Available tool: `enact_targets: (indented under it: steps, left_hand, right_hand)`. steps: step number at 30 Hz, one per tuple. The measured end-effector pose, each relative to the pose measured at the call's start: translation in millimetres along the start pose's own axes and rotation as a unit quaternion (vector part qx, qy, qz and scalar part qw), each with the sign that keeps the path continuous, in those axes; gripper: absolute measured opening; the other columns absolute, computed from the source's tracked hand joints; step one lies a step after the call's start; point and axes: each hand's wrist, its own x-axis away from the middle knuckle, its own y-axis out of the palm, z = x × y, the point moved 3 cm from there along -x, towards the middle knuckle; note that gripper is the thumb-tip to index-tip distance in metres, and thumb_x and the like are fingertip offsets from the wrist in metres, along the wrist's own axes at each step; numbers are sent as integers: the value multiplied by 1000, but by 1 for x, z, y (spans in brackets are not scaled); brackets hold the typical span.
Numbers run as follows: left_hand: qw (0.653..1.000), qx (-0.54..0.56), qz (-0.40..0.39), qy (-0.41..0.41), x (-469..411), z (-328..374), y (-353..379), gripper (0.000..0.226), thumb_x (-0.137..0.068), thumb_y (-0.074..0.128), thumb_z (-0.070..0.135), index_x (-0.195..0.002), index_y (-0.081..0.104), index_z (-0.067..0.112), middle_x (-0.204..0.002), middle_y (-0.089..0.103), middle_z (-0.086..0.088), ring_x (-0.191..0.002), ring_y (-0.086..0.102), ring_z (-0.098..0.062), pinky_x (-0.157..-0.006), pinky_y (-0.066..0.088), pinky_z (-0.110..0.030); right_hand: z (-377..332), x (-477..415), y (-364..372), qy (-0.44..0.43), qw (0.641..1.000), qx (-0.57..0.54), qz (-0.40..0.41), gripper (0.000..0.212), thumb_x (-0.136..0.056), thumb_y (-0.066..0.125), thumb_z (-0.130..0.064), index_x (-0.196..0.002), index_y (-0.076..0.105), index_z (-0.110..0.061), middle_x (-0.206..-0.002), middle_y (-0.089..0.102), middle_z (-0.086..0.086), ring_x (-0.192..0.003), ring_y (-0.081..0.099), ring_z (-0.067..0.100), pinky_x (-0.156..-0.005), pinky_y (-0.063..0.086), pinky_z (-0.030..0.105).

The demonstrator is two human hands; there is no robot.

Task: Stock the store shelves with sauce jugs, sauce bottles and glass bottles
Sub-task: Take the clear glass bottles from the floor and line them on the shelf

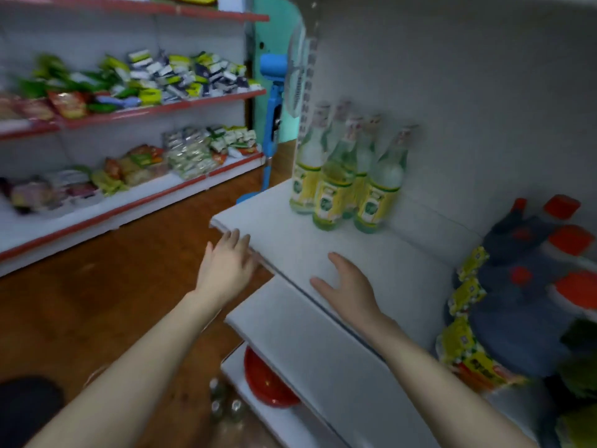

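Head: glass bottles (342, 176), maybe five, beyond left grip (226, 270), right grip (350, 286).

Five clear glass bottles (342, 176) with yellow-green labels and pale caps are stood upright in a tight cluster at the far end of a white shelf (300, 253), close to its back wall. Dark sauce jugs (523, 286) with orange-red caps and yellow labels are packed together at the right, blurred.

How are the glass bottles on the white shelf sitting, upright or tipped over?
Upright. The glass bottles stand on their bases on the white shelf, necks pointing up.
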Motion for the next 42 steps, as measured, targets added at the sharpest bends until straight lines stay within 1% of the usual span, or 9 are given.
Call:
enact_targets:
  steps: [7,12,17,25,29,32,37,39,42]
  left_hand:
    - [984,-24,-41,-174,127,-76,3,59,-96,33,45,-147,21,17,-156,15,-5,-145,9,-19,-117,9,-41]
    - [962,-9,-102,-252,196,-128,20,63,-96,35,46,-148,17,14,-157,12,-7,-145,7,-20,-117,9,-42]
    - [943,20,-152,-296,242,-168,57,65,-95,39,45,-148,16,13,-157,11,-7,-145,8,-19,-117,9,-40]
    - [918,73,-249,-301,276,-221,164,69,-93,44,45,-147,18,10,-156,14,-10,-144,13,-23,-116,17,-45]
    - [901,104,-275,-320,284,-238,238,68,-94,45,42,-147,18,9,-156,15,-10,-144,14,-21,-117,17,-42]
    - [896,125,-270,-329,280,-254,306,68,-93,48,40,-147,19,8,-155,19,-11,-143,16,-21,-116,20,-40]
    - [877,184,-228,-381,263,-291,427,75,-89,57,36,-146,18,6,-152,24,-12,-140,24,-25,-112,23,-33]
    - [873,196,-197,-401,254,-310,476,78,-86,62,35,-145,19,6,-151,28,-13,-138,27,-25,-111,25,-32]
    - [873,209,-173,-406,239,-336,545,84,-81,67,35,-146,20,10,-151,28,-10,-139,26,-24,-111,24,-30]
  right_hand:
    - [-64,38,68,-128,985,-49,-103,63,-88,59,-36,-141,33,-15,-148,36,1,-137,32,14,-107,24,23]
    - [-63,58,136,-110,975,-33,-189,66,-88,59,-36,-143,30,-14,-148,35,4,-137,31,17,-109,26,28]
    - [-42,72,206,-38,969,-22,-245,67,-84,64,-34,-139,36,-8,-143,42,10,-132,39,24,-107,30,30]
    - [53,105,308,117,955,-11,-271,70,-79,71,-23,-137,38,-2,-139,46,16,-129,43,27,-103,30,27]
    - [118,117,353,191,938,-11,-288,72,-81,69,-27,-139,34,-2,-141,43,16,-131,41,28,-107,33,35]
    - [171,120,396,230,929,-11,-291,75,-78,71,-29,-139,33,-4,-139,46,16,-128,45,27,-106,37,37]
    - [249,108,488,233,923,-25,-305,79,-76,75,-27,-139,32,-6,-138,46,14,-127,44,26,-103,38,35]
    - [278,99,529,223,927,-34,-300,82,-74,76,-26,-140,30,-8,-142,42,11,-131,41,24,-105,35,31]
    - [315,84,588,216,933,-60,-280,86,-74,76,-22,-142,26,-8,-146,37,9,-134,37,20,-95,29,11]
